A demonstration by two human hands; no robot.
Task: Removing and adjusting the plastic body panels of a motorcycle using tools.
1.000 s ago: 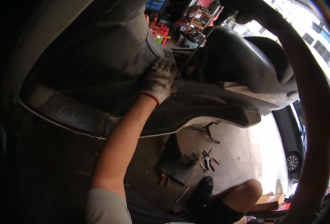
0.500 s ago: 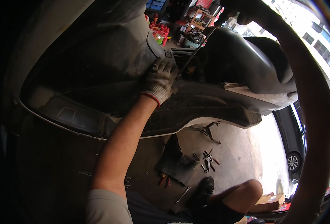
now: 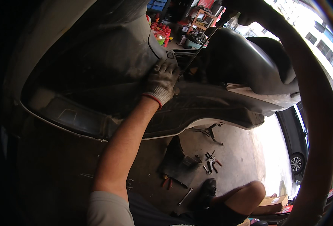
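My left hand, in a grey work glove with a red-edged cuff, lies with its fingers stretched out on the dark plastic body of a motor scooter. High at the upper right, my right hand is in deep shadow, closed around the upper end of a long screwdriver. The thin metal shaft slants down to the left, into a dark opening in front of the scooter's black seat. Its tip is hidden in that opening, just right of my left hand.
On the concrete floor below lie a dark panel, several pliers and wrenches and a single wrench. A cardboard box sits at lower right, near my bent knee. Red bottles and a shelf stand beyond the scooter.
My right hand has shifted very slightly at the top of the screwdriver, and a pale spot now shows by its fingers. My left hand keeps its place.
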